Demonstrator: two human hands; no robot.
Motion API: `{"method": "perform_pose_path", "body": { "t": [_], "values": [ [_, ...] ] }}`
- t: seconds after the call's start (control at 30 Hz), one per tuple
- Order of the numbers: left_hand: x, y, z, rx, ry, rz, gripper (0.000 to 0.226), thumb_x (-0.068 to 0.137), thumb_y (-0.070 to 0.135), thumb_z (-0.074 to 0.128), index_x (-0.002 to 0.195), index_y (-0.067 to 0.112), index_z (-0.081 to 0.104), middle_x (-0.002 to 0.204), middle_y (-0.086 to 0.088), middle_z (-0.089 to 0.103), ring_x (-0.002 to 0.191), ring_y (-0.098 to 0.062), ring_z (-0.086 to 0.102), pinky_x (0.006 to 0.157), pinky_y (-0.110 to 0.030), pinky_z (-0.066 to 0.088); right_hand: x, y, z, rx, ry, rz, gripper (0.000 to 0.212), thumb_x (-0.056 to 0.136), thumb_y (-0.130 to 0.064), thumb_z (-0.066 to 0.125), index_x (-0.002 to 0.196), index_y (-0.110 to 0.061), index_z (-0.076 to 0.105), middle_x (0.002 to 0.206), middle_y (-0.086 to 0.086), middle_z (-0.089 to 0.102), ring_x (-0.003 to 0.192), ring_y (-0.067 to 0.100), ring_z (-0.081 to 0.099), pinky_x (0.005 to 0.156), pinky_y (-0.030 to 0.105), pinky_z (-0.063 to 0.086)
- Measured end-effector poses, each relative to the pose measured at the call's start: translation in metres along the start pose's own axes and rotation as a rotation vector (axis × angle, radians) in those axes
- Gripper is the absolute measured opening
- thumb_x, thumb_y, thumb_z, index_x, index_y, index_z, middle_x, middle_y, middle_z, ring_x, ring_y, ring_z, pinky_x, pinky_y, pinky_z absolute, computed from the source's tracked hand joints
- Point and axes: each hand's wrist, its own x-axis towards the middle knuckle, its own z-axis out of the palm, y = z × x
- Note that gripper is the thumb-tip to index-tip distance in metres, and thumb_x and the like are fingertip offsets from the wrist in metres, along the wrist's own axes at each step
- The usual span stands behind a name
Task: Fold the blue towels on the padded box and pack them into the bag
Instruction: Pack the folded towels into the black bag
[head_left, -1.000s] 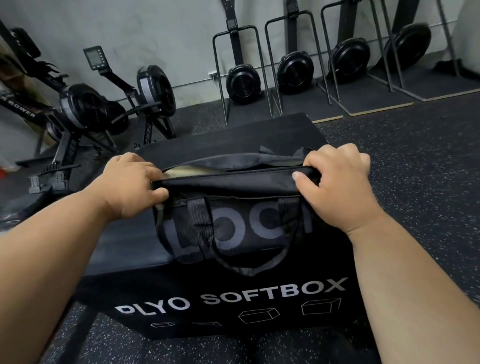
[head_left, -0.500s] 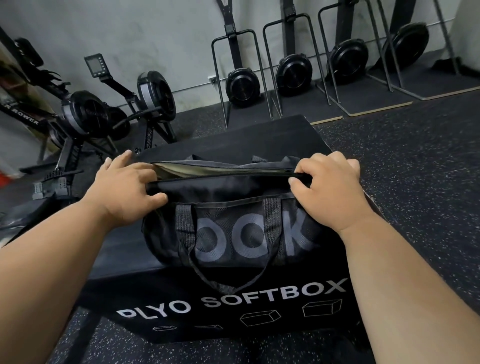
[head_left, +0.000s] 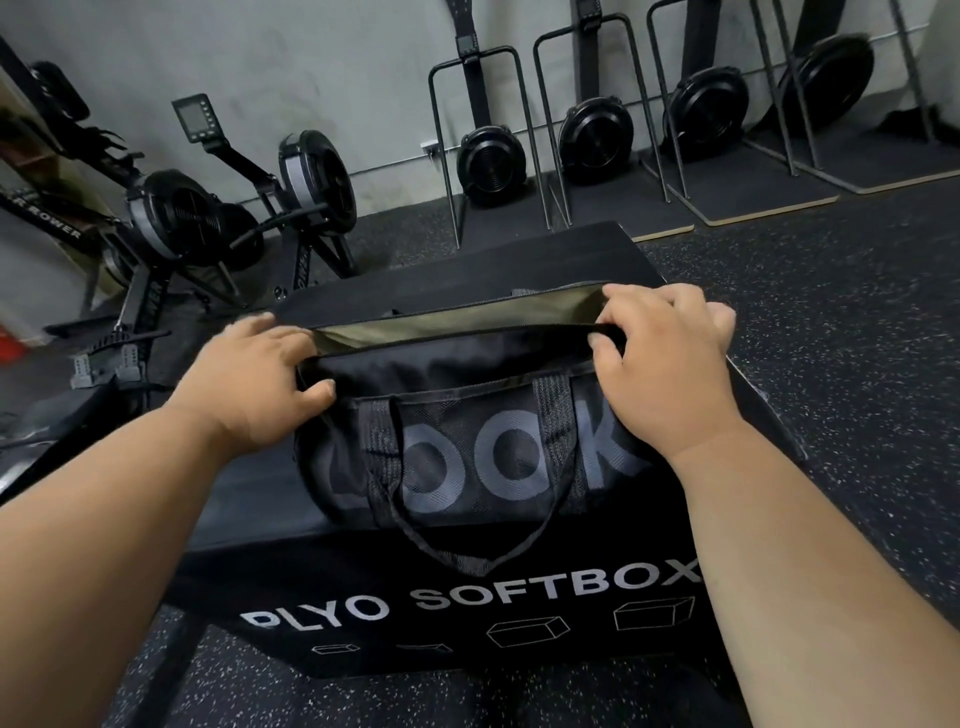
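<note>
A black duffel bag (head_left: 467, 457) with large grey letters stands on the black padded box (head_left: 467, 597) marked PLYO SOFTBOX. Its top zipper gapes a little, showing olive lining (head_left: 467, 325). My left hand (head_left: 254, 379) holds the bag's left end, thumb on the near flap and fingers reaching over the zipper edge. My right hand (head_left: 660, 358) pinches the near zipper edge at the right end. No blue towel shows; the bag's inside is hidden.
Rowing machines (head_left: 171, 218) stand to the left of the box. Upright stored machines with black flywheels (head_left: 491, 161) line the back wall. Speckled rubber floor (head_left: 831, 322) lies around the box on the right.
The bag's mouth has opened wider, showing more olive lining. My right hand has drawn the near zipper edge toward me. My left hand's fingers have spread over the bag's left end.
</note>
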Motion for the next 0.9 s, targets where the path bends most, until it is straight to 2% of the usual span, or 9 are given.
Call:
{"method": "perform_pose_path", "body": {
  "t": [0.07, 0.17, 0.27, 0.43, 0.57, 0.7, 0.8, 0.9],
  "values": [
    [-0.007, 0.004, 0.005, -0.025, -0.006, -0.023, 0.067, 0.087, 0.068, 0.05, 0.123, 0.015, 0.068, 0.134, -0.004, 0.068, 0.133, -0.037, 0.052, 0.112, -0.048, 0.044, -0.002, -0.002, 0.006, 0.009, -0.037, -0.012, 0.01, 0.091, -0.023, 0.069, 0.097, -0.03, 0.065, 0.127, -0.014, 0.066, 0.123, 0.021, 0.049, 0.098, 0.04, 0.024],
    [-0.014, 0.011, 0.004, -0.085, 0.059, -0.047, 0.048, 0.094, 0.049, 0.067, 0.127, 0.013, 0.068, 0.13, -0.007, 0.069, 0.124, -0.037, 0.055, 0.106, -0.049, 0.047, -0.002, 0.001, 0.01, 0.003, -0.064, -0.012, 0.026, 0.091, -0.025, 0.068, 0.116, -0.033, 0.068, 0.144, -0.012, 0.059, 0.138, 0.024, 0.046, 0.111, 0.044, 0.024],
    [-0.02, 0.012, 0.003, -0.101, 0.076, -0.058, 0.045, 0.095, 0.047, 0.066, 0.127, 0.015, 0.069, 0.129, -0.004, 0.069, 0.124, -0.036, 0.055, 0.105, -0.048, 0.048, -0.003, 0.003, 0.011, 0.019, -0.102, -0.013, 0.041, 0.093, -0.025, 0.068, 0.134, -0.03, 0.064, 0.153, -0.005, 0.053, 0.143, 0.024, 0.044, 0.117, 0.048, 0.025],
    [-0.029, 0.016, -0.002, -0.146, 0.088, -0.058, 0.039, 0.096, 0.041, 0.068, 0.123, 0.013, 0.07, 0.124, -0.005, 0.07, 0.118, -0.036, 0.058, 0.101, -0.046, 0.048, -0.005, 0.002, 0.014, 0.02, -0.135, 0.001, 0.049, 0.095, -0.026, 0.067, 0.143, -0.029, 0.059, 0.161, -0.003, 0.044, 0.15, 0.027, 0.036, 0.123, 0.054, 0.024],
    [-0.033, 0.021, -0.004, -0.25, 0.131, -0.067, 0.032, 0.096, 0.035, 0.07, 0.12, 0.014, 0.071, 0.119, -0.004, 0.07, 0.113, -0.031, 0.061, 0.095, -0.041, 0.048, -0.006, 0.002, 0.016, 0.004, -0.18, 0.009, 0.05, 0.096, -0.029, 0.066, 0.145, -0.031, 0.057, 0.165, -0.003, 0.038, 0.154, 0.028, 0.03, 0.126, 0.057, 0.017],
    [-0.036, 0.021, 0.0, -0.401, 0.148, -0.108, 0.021, 0.095, 0.028, 0.072, 0.114, 0.021, 0.071, 0.112, 0.003, 0.065, 0.108, -0.02, 0.06, 0.093, -0.033, 0.044, -0.006, -0.011, 0.011, 0.067, -0.099, -0.054, 0.044, 0.093, -0.028, 0.068, 0.136, -0.029, 0.066, 0.156, -0.001, 0.052, 0.153, 0.03, 0.032, 0.126, 0.058, 0.01],
    [-0.038, 0.02, 0.007, -0.547, 0.178, -0.193, 0.013, 0.096, 0.021, 0.072, 0.107, 0.028, 0.072, 0.109, 0.008, 0.067, 0.102, -0.015, 0.063, 0.09, -0.029, 0.045, -0.012, -0.038, 0.014, 0.136, -0.057, -0.158, 0.044, 0.088, -0.031, 0.063, 0.131, -0.028, 0.07, 0.148, 0.001, 0.06, 0.148, 0.032, 0.04, 0.125, 0.059, 0.016],
    [-0.037, 0.019, 0.013, -0.757, 0.234, -0.336, 0.01, 0.097, 0.017, 0.071, 0.1, 0.027, 0.072, 0.099, 0.01, 0.074, 0.09, -0.008, 0.069, 0.078, -0.019, 0.05, -0.024, -0.069, 0.026, 0.207, -0.086, -0.255, 0.041, 0.086, -0.032, 0.064, 0.126, -0.028, 0.072, 0.143, -0.001, 0.063, 0.143, 0.03, 0.046, 0.122, 0.052, 0.022]
  ]
}}
